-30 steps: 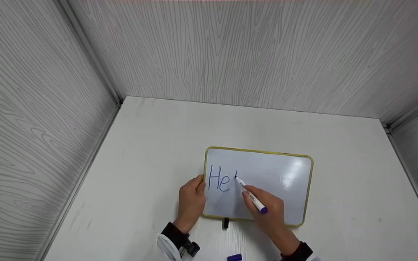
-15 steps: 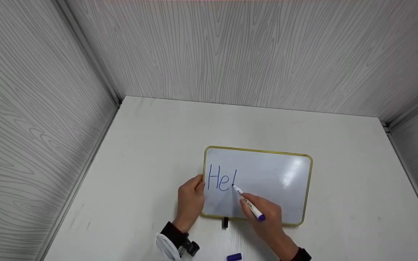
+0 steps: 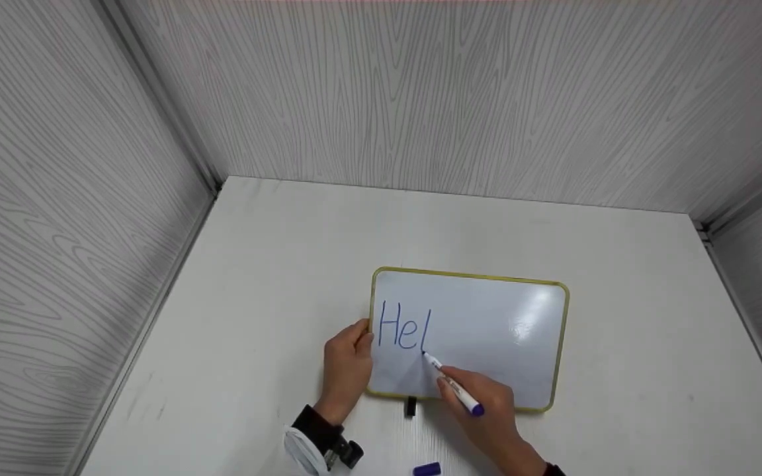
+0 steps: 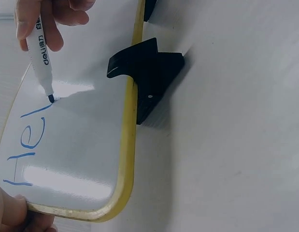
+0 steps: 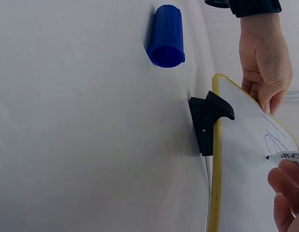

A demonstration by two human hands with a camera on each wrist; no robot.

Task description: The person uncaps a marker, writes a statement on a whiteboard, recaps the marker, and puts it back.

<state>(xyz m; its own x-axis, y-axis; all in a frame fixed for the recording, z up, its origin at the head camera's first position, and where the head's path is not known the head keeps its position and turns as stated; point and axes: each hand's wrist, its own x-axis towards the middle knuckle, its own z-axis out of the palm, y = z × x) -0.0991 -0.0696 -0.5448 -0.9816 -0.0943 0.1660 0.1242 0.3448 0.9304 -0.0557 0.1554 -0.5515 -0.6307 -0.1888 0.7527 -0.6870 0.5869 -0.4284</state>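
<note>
A small whiteboard [image 3: 487, 330] with a yellow frame bears the blue letters "He" and a tall slanted stroke. My left hand [image 3: 346, 370] grips its left edge, thumb on the front and fingers behind, as the left wrist view shows. Between the thumb and fingers of my right hand [image 3: 487, 403] is a white marker [image 3: 454, 387] with a blue end, its dark tip at the foot of the stroke. A black clip [image 4: 151, 72] sits on the board's lower edge.
The blue marker cap [image 3: 427, 469] lies on the white tabletop [image 3: 275, 284] below the board, its hollow end visible in the right wrist view. Wood-patterned panels [image 3: 421, 92] stand around the table's back and sides.
My right hand has moved the marker downward, and the short mark after "He" has grown into a long slanted stroke. The left hand and whiteboard stay almost in place.
</note>
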